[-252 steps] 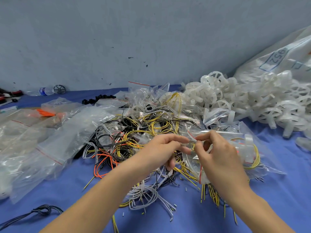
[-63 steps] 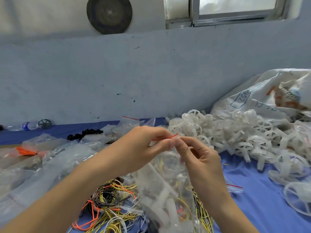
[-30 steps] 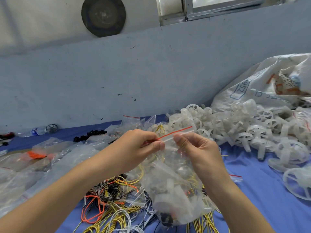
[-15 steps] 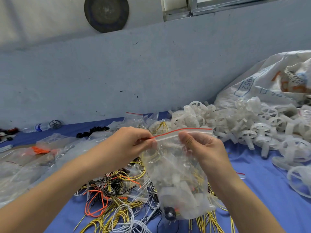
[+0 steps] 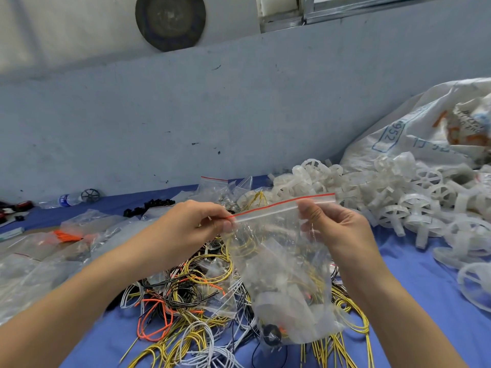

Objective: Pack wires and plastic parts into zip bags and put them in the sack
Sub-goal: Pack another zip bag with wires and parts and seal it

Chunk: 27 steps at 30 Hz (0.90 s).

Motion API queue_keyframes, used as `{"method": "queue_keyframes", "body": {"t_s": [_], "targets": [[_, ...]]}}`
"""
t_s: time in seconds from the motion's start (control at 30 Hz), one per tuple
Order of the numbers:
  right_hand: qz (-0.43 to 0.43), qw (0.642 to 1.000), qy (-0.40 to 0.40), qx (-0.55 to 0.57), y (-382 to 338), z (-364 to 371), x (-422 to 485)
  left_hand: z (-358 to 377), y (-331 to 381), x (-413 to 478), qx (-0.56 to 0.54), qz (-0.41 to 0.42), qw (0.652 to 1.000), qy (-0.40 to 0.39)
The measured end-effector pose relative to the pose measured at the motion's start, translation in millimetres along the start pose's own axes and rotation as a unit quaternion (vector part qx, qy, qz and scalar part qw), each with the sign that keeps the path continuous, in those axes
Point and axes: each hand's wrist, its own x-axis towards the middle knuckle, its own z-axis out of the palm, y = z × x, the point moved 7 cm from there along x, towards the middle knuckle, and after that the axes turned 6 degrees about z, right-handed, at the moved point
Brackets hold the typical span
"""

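My left hand (image 5: pixel 191 227) and right hand (image 5: pixel 337 229) pinch the full zip bag (image 5: pixel 287 274) by its strip; perhaps not fully sealed, it could spill.

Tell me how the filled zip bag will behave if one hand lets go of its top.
The zip bag hangs limp from the left hand and right hand, so it would likely droop and swing. The plastic parts sit at its bottom, so it is probably bottom-heavy. The glossy film may slip.

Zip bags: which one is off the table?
The filled zip bag, pinched at its top by left hand and right hand; other bags lie on the cloth.
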Motion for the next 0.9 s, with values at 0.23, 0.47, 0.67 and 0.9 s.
{"method": "queue_keyframes", "body": {"t_s": [0.23, 0.47, 0.67, 0.9], "targets": [[-0.011, 0.999, 0.031, 0.036, -3.8, -11.0, 2.4, -1.3, -11.7, -2.1, -0.028, -0.031, 0.999, -0.015], [-0.067, 0.997, 0.038, 0.011, -10.9, -6.5, -2.5, -0.4, -15.3, -0.4, -0.04, -0.052, 0.998, -0.018], [-0.047, 0.995, 0.061, 0.063, -8.3, -8.9, 1.9, -2.9, -9.5, -3.0, -0.094, -0.038, 0.995, 0.015], [-0.207, 0.938, 0.042, -0.276, -47.1, -16.1, 4.2, -10.8, 19.6, 0.6, -0.132, -0.005, 0.985, 0.107]]}}
